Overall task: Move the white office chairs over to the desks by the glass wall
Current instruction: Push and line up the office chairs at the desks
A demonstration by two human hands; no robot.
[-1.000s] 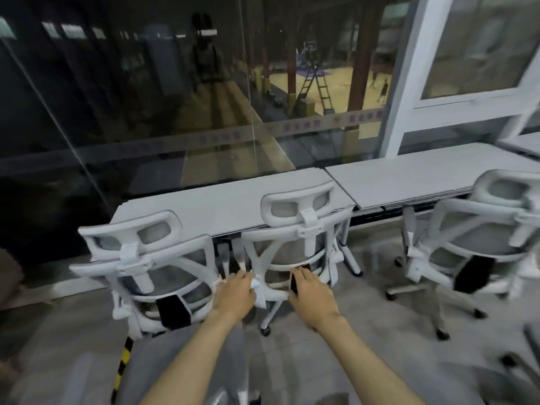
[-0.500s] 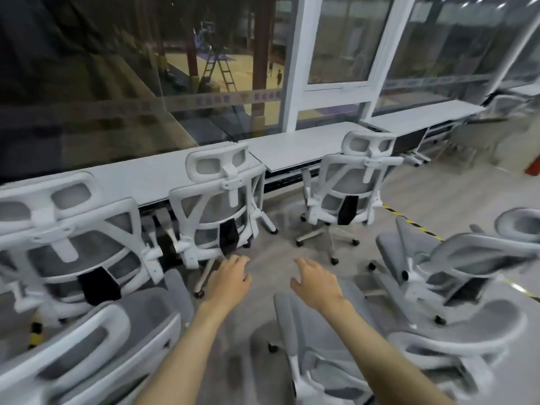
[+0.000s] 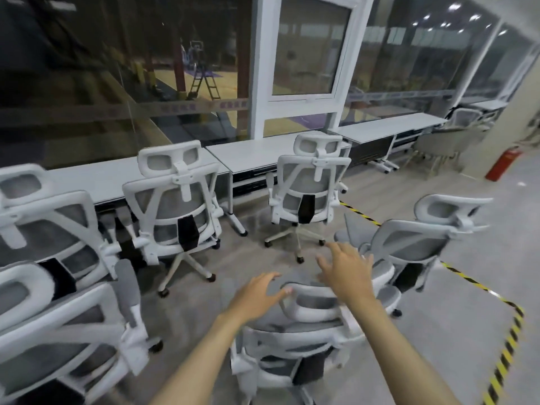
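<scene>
Directly below me stands a white office chair (image 3: 295, 343) with a grey mesh back, its headrest (image 3: 314, 302) between my hands. My left hand (image 3: 257, 296) is open, fingertips at the headrest's left end. My right hand (image 3: 347, 273) hovers open just above the headrest's right side. Three white chairs face the white desks (image 3: 254, 153) along the glass wall (image 3: 117, 83): one at far left (image 3: 43, 226), one in the middle (image 3: 175, 206), one to the right (image 3: 309, 185).
Another white chair (image 3: 420, 238) stands to my right, and one more (image 3: 58, 331) at lower left. Yellow-black floor tape (image 3: 502, 355) runs along the right. A red fire extinguisher (image 3: 501, 165) stands by a pillar at far right, near grey chairs (image 3: 438, 147).
My hands let go of the middle chair at the desk. My view swung right and both open hands came over the headrest of the chair below me.
</scene>
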